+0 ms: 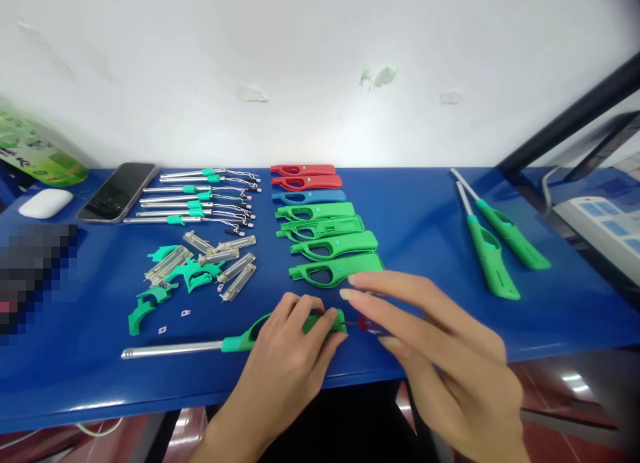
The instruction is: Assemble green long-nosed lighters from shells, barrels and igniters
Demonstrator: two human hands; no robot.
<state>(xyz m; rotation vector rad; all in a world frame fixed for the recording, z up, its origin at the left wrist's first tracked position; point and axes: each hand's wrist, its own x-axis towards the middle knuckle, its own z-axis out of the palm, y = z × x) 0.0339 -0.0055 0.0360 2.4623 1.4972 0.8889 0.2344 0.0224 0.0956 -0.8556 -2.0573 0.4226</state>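
Note:
A green long-nosed lighter (pixel 240 342) lies across the front of the blue table, its metal tube pointing left. My left hand (pixel 295 343) is closed over its handle and presses it down. My right hand (pixel 440 343) holds a small screwdriver (pixel 367 325) with a red and dark handle, partly hidden by the fingers. The screwdriver's thin shaft reaches the right end of the lighter's handle. Whether the tip sits in a screw I cannot tell. Just behind my hands lies a green handle shell (pixel 335 268).
Red, blue and green handle shells (pixel 307 182) form a column. Left are metal tubes with wires (pixel 185 205), clear fuel tanks (pixel 239 281), teal triggers (pixel 193 274), a phone (pixel 119 191), a white case (pixel 46 203) and a bottle (pixel 40 150). Two whole lighters (pixel 493 260) lie right.

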